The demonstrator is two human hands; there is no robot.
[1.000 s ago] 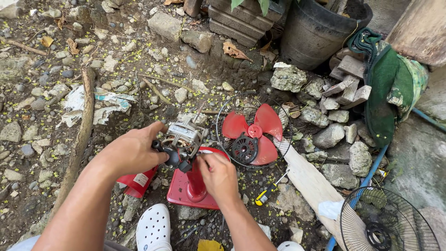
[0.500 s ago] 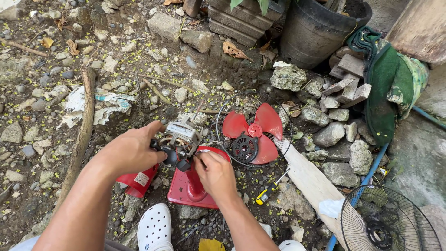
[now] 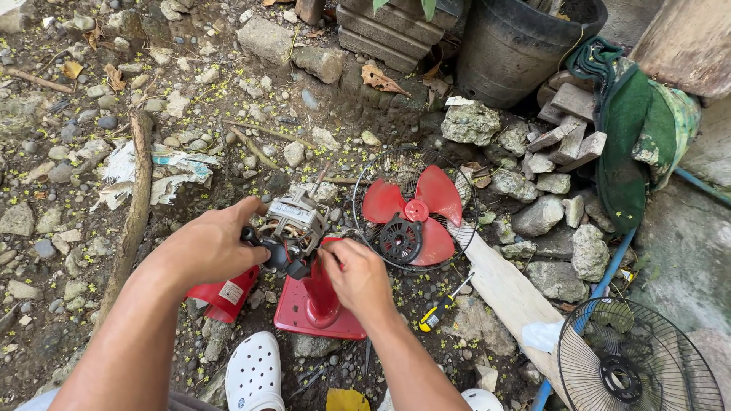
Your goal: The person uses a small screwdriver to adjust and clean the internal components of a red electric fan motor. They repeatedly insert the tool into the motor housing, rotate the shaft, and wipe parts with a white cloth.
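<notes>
Left hand [image 3: 209,247] grips the bare fan motor [image 3: 295,221], likely heavy, rigid metal best held by its body, while right hand [image 3: 356,275] pinches thin, fragile wires beside it.

The fan motor [image 3: 293,221] is a bare metal block with copper windings and a pale label on top, and it sits tilted at the upper end of the red fan stand [image 3: 316,301]. The stand has a flat square base on the stony ground and a short neck rising to the motor.
</notes>
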